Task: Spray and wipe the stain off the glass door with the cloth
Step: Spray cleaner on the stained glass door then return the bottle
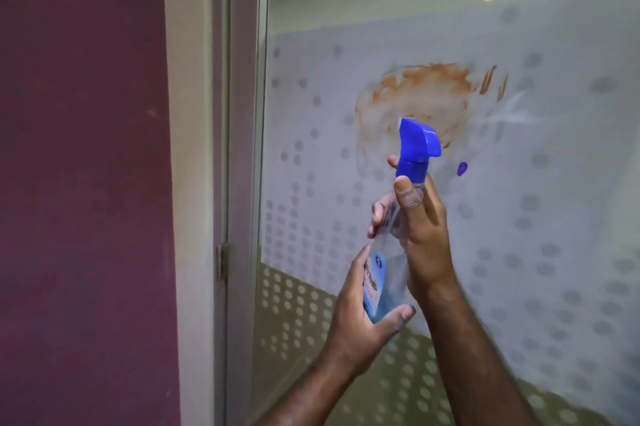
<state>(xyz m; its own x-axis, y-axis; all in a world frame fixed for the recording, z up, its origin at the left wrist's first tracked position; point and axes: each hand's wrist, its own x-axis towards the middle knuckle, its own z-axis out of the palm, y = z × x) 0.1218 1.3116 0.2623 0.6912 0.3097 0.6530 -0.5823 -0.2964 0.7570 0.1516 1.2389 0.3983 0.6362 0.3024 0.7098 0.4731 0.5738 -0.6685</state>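
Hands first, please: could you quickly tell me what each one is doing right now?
Left hand: grips the base of the spray bottle.
Right hand: grips the bottle's neck, just under the blue trigger head.

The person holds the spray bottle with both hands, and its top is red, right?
Not quite. The head view shows the spray bottle held by both the left hand and right hand, but its top is blue, not red.
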